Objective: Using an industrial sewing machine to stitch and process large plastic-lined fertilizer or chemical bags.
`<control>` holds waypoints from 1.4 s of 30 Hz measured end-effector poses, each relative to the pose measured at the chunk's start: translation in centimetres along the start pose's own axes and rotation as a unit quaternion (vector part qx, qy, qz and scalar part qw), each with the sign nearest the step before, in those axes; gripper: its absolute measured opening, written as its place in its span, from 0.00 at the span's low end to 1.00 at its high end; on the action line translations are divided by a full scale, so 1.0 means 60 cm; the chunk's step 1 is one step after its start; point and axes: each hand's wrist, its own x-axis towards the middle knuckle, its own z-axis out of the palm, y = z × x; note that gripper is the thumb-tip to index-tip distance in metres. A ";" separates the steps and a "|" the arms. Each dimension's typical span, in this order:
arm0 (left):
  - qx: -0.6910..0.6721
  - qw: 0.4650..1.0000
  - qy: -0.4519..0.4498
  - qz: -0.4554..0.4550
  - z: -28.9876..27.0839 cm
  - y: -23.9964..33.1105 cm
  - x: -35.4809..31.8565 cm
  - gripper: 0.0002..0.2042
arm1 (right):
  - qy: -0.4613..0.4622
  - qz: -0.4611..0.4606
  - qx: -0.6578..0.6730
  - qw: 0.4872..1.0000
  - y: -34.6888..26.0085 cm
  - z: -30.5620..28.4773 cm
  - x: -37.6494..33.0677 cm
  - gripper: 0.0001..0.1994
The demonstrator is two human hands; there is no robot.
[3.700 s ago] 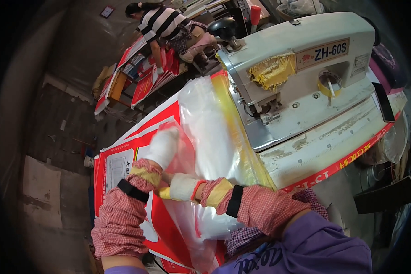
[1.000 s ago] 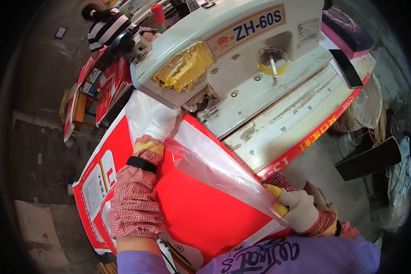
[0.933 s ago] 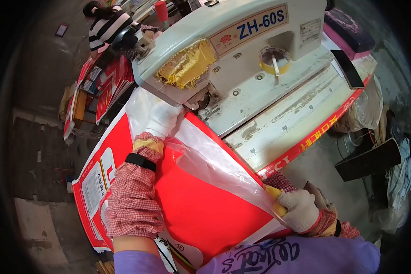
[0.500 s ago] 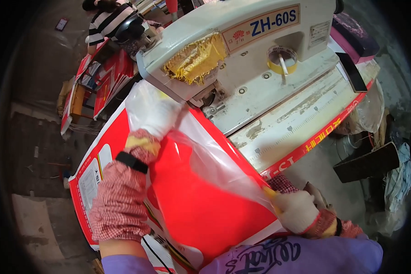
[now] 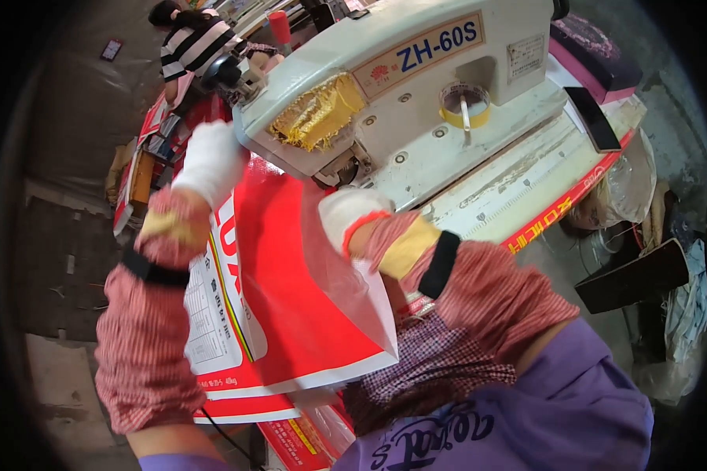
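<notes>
A large red-and-white printed bag [image 5: 291,259] hangs in front of me, a translucent liner [image 5: 331,263] showing along its right edge. Its upper end lies by the head of a grey sewing machine [image 5: 416,118]. My left hand [image 5: 212,161], in a white glove, is at the bag's upper left, beside the rounded end of the machine; its fingers are blurred and partly hidden. Closed on the bag's right edge, just below the needle area, is my gloved right hand [image 5: 352,213]. Its fingertips are turned away from view.
A tape roll [image 5: 465,106] sits in the machine's recess, and a black phone [image 5: 591,118] lies on the white worktable [image 5: 511,184] at right. Another person [image 5: 200,43] in stripes is at the far left, near stacked red bags. A dark board [image 5: 632,275] stands at right.
My right hand has come from the lower right up to the machine. My left hand has shifted left and up. The bag has swung round, its lower edge now in front of me.
</notes>
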 end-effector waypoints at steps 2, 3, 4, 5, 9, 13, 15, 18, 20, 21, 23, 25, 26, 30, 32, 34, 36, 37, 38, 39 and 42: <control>0.113 0.988 -0.002 0.107 -0.066 0.080 -0.060 0.02 | -0.143 -0.077 0.015 0.987 0.058 0.023 0.045 0.13; 0.106 0.980 0.000 0.166 -0.094 0.104 -0.083 0.04 | -0.211 -0.127 0.023 0.969 0.068 0.029 0.063 0.13; 0.078 0.978 0.028 0.191 -0.127 0.129 -0.113 0.02 | -0.208 -0.141 0.032 0.968 0.064 0.036 0.074 0.13; 0.062 0.971 0.028 0.230 -0.156 0.150 -0.127 0.01 | -0.229 -0.184 0.004 0.956 0.064 0.038 0.081 0.11; -0.079 0.983 -0.005 0.163 -0.129 0.213 -0.143 0.05 | -0.196 -0.244 -0.019 0.949 0.063 0.016 0.072 0.11; -0.075 0.884 -0.320 0.333 -0.122 0.186 -0.148 0.17 | -0.099 -0.310 -0.061 0.944 0.073 0.071 0.085 0.10; -0.037 0.828 -0.436 0.350 -0.143 0.169 -0.172 0.18 | -0.074 -0.300 -0.046 0.950 0.067 0.085 0.091 0.09; -0.044 0.780 -0.535 0.321 -0.205 0.156 -0.167 0.19 | -0.203 -0.299 -0.084 0.929 0.078 0.033 0.061 0.17; -0.090 0.785 -0.547 0.276 -0.186 0.125 -0.163 0.17 | -0.129 -0.348 0.044 0.928 0.107 0.129 0.105 0.13; -0.112 0.824 -0.468 0.299 -0.153 0.100 -0.163 0.18 | -0.180 -0.247 -0.004 0.952 0.092 0.128 0.106 0.15; -0.312 0.826 -0.442 0.157 -0.134 0.103 -0.167 0.18 | -0.211 -0.181 -0.043 0.960 0.063 0.081 0.070 0.19; -0.490 0.783 -0.382 0.020 -0.119 0.118 -0.166 0.19 | -0.172 -0.157 -0.032 0.972 0.046 0.071 0.061 0.19; -0.532 0.733 -0.422 0.036 -0.103 0.120 -0.175 0.20 | -0.136 -0.138 -0.020 0.981 0.036 0.068 0.061 0.18; -0.391 0.670 -0.595 0.211 -0.126 0.100 -0.180 0.21 | -0.048 -0.115 0.110 0.986 0.049 0.073 0.057 0.13; -0.339 0.683 -0.631 0.140 -0.237 0.122 -0.171 0.21 | -0.096 -0.141 0.027 0.985 0.074 0.078 0.052 0.12; -0.230 0.730 -0.634 0.112 -0.240 0.109 -0.192 0.22 | -0.104 -0.201 -0.026 0.974 0.074 0.048 0.036 0.12; -0.344 0.778 -0.524 0.034 -0.235 0.109 -0.202 0.23 | -0.113 -0.192 -0.035 0.974 0.080 0.076 0.050 0.12; -0.314 0.845 -0.426 0.082 -0.215 0.102 -0.204 0.25 | -0.161 -0.153 -0.027 0.975 0.079 0.083 0.053 0.16; -0.241 0.857 -0.287 0.353 -0.168 0.087 -0.200 0.25 | -0.208 -0.110 -0.020 0.972 0.082 0.089 0.054 0.20; -0.312 0.863 -0.327 0.225 -0.148 0.092 -0.199 0.24 | -0.117 -0.152 0.065 0.979 0.068 0.078 0.043 0.13; -0.467 0.798 -0.372 0.079 -0.128 0.151 -0.187 0.23 | -0.092 -0.087 0.095 0.987 0.025 0.014 0.015 0.12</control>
